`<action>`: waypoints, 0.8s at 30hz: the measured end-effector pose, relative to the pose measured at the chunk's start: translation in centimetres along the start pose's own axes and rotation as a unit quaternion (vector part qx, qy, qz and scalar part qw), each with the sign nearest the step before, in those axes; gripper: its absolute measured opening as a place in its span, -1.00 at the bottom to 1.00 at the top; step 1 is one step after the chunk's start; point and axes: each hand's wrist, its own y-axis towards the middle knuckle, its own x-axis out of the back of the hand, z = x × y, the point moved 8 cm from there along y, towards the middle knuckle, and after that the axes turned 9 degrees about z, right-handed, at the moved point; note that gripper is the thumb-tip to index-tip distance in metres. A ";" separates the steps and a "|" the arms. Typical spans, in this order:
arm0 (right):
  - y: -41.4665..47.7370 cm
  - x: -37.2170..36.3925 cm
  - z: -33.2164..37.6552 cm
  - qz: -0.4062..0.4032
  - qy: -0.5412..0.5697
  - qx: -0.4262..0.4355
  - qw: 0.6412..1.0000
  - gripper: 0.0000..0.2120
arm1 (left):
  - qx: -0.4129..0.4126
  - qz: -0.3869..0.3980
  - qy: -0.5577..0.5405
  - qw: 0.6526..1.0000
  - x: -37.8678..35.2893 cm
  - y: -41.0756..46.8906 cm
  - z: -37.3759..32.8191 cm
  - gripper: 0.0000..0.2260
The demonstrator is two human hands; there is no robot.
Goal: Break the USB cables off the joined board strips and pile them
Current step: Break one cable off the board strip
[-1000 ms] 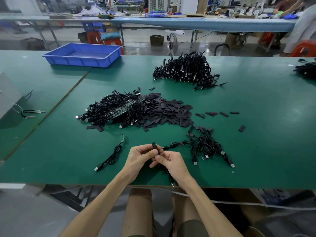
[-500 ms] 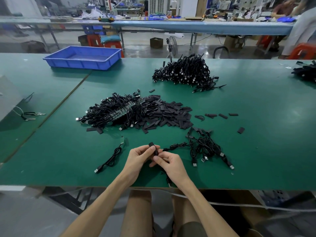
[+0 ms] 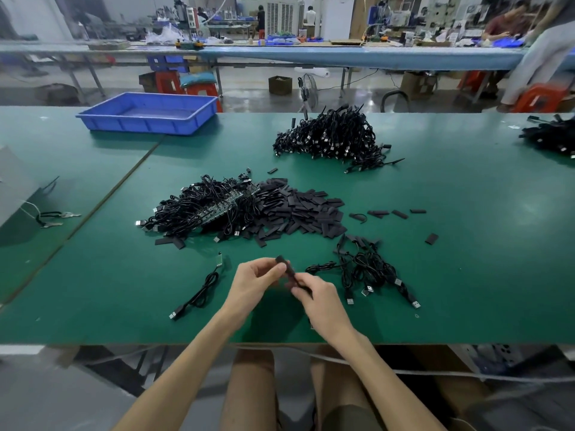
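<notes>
in hand: one short black piece point(image 3: 284, 268), held just above the near edge of the bench point(image 3: 466, 250). left grip point(image 3: 255, 279) pinches its upper end; right grip point(image 3: 318, 296) pinches its lower end. done, as judged: small cable pile point(image 3: 370, 272) just right of the grips; large cable pile point(image 3: 329, 138) well behind. left to do: tangled heap point(image 3: 189, 209) of cables on joined board strips point(image 3: 231, 203), mid-bench, beside a spread of flat black pieces point(image 3: 306, 209). one loose cable point(image 3: 199, 293) lies near the left grip.

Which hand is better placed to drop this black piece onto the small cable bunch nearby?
Right, probably. The small cable bunch lies just beyond the right hand, on its outer side; the left hand would have to cross over. Both hands pinch the black piece.
</notes>
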 end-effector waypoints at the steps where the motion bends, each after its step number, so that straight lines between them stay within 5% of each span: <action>1: 0.2 1.1 0.1 -0.013 0.001 0.000 1.000 -0.74 | -0.009 -0.003 0.038 0.999 0.7 0.3 -0.7 -0.90; 4: 0.7 5.3 0.2 -0.064 -0.030 -0.004 0.997 -0.75 | -0.031 -0.064 0.207 0.976 4.4 0.7 -2.7 -0.89; 6: 1.1 8.1 -0.4 -0.099 -0.091 -0.023 0.991 -0.72 | -0.010 -0.145 0.358 0.922 7.6 0.3 -3.1 -0.87; 9: 1.3 10.8 -2.2 -0.131 -0.169 -0.062 0.975 -0.64 | 0.131 -0.197 0.504 0.831 11.3 -0.3 -1.5 -0.68; 11: 1.3 11.1 -3.9 -0.120 -0.175 -0.097 0.972 -0.55 | 0.217 -0.184 0.517 0.807 12.5 -0.7 -0.1 -0.59; 17: 1.7 10.1 -5.9 -0.080 -0.206 -0.114 0.969 -0.39 | 0.169 -0.159 0.457 0.858 11.7 -0.4 0.4 -0.84; 24: 1.8 10.5 -7.3 -0.013 -0.286 -0.127 0.950 -0.32 | 0.144 -0.145 0.373 0.905 10.0 -0.5 0.0 -0.86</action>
